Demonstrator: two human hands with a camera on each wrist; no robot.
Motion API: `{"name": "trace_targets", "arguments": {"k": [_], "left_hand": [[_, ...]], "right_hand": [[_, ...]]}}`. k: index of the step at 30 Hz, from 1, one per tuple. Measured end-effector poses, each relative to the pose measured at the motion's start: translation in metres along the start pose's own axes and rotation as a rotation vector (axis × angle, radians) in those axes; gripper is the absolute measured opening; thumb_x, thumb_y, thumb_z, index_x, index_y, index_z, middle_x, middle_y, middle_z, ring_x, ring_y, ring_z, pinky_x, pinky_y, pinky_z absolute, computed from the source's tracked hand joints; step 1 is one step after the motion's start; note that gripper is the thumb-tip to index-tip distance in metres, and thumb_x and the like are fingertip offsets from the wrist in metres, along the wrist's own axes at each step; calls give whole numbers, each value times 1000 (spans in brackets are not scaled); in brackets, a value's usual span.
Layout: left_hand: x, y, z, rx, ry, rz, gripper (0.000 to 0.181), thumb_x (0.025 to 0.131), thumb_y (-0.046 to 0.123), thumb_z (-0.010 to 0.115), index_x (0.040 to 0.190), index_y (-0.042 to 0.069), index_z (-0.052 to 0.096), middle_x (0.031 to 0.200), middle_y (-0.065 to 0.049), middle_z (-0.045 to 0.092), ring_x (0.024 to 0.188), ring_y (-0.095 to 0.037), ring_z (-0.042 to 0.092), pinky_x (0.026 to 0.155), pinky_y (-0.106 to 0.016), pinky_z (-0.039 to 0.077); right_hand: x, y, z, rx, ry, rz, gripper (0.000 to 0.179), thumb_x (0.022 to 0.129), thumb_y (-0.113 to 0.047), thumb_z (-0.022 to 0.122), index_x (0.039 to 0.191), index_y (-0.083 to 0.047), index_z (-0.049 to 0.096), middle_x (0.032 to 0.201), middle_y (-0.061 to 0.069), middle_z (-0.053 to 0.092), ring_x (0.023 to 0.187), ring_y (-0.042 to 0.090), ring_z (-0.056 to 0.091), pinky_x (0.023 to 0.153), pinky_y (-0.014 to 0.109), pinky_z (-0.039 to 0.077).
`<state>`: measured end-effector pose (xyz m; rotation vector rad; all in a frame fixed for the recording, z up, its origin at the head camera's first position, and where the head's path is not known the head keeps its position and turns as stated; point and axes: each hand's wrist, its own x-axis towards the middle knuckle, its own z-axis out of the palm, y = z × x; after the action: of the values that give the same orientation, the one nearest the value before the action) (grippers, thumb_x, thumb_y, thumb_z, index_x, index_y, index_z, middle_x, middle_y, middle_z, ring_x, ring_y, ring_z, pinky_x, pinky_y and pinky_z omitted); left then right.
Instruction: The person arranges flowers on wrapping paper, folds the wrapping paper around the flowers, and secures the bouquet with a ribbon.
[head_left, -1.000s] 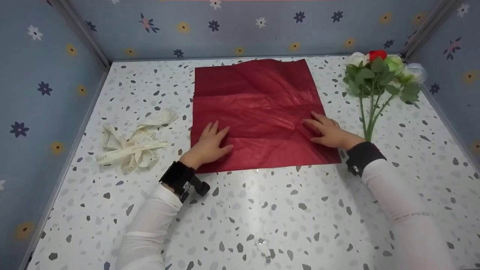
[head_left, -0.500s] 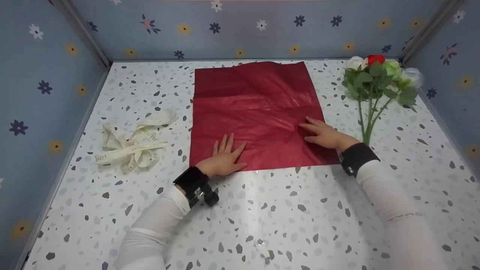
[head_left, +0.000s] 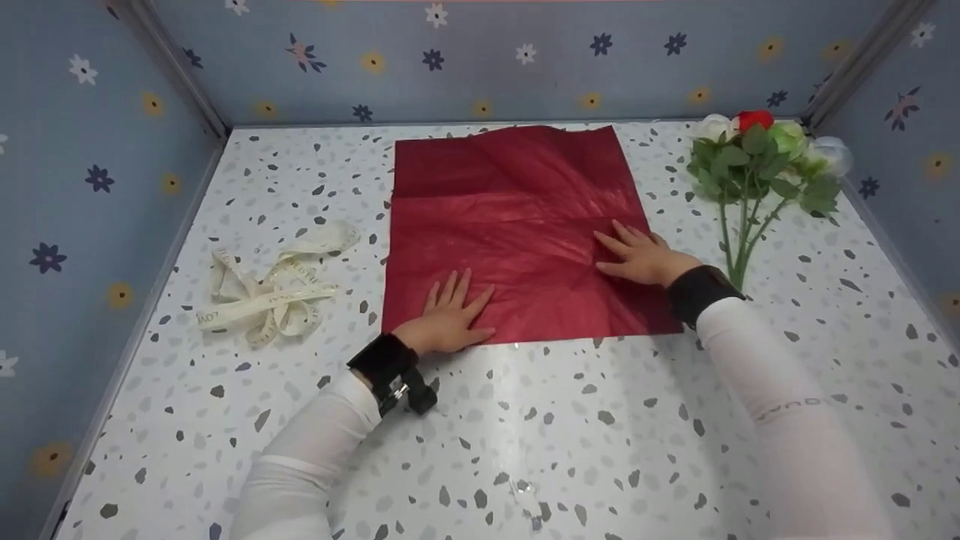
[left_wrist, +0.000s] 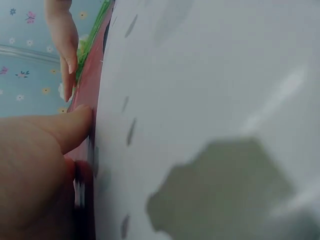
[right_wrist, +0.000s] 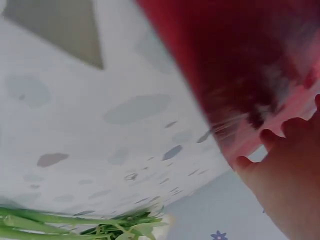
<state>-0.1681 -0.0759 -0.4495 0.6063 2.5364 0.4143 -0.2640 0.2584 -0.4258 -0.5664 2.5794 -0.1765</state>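
A creased dark red sheet of wrapping paper [head_left: 517,187] lies spread on the speckled tabletop. On its near left corner rests my left hand [head_left: 446,319], fingers straight and spread. My right hand [head_left: 637,255] touches the sheet by its right edge, fingers extended and apart. Neither hand grips anything. In the left wrist view the thumb [left_wrist: 70,127] lies along the paper's edge, and the other fingers are mostly hidden. The right wrist view shows the right hand [right_wrist: 290,170] over the red sheet [right_wrist: 210,65].
A loose heap of cream printed ribbon [head_left: 274,292] lies to the left. Artificial flowers [head_left: 757,157] with green stems lie at the right. A small clear item [head_left: 527,499] sits near the front. Flower-patterned panels [head_left: 480,60] wall in the table [head_left: 600,435] at the back and sides.
My left hand has slid right and slightly nearer along the sheet's near left corner, then stayed there. The right hand has shifted slightly left. The paper lies much as before.
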Motion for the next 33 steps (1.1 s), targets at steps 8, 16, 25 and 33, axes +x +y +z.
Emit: {"name": "trace_targets", "arguments": {"k": [8,16,25,33], "left_hand": [[1,-4,-3,25,-35,18,73,97,53,39,153,24,3,156,-17,-20,143,-35,-22,114,-52,-13],[3,-11,-7,24,-33,44,73,96,54,39,153,25,4,156,-15,-20,143,-34,-21,114,-50,-13],[7,-40,-18,29,58,-19,71,98,48,39,153,17,7,159,-13,-10,145,-36,-13,114,-55,-9],[9,-41,-27,-30,147,-130,70,99,46,36,153,14,5,157,-21,-12,143,-39,-17,111,-58,-12]], "right_hand": [[-3,12,16,7,-40,22,77,96,-60,30,153,-18,2,158,19,-12,143,42,-14,110,65,-1],[-7,3,16,-4,-36,47,74,98,-54,32,153,-14,3,157,22,-12,142,44,-13,109,67,-2],[-18,-17,21,-64,-36,118,73,99,-52,29,153,-11,3,155,28,-8,140,51,-3,108,68,-2],[-22,-25,28,-132,-3,157,69,101,-49,26,153,-9,4,155,29,-2,140,52,3,109,67,-1]]}}
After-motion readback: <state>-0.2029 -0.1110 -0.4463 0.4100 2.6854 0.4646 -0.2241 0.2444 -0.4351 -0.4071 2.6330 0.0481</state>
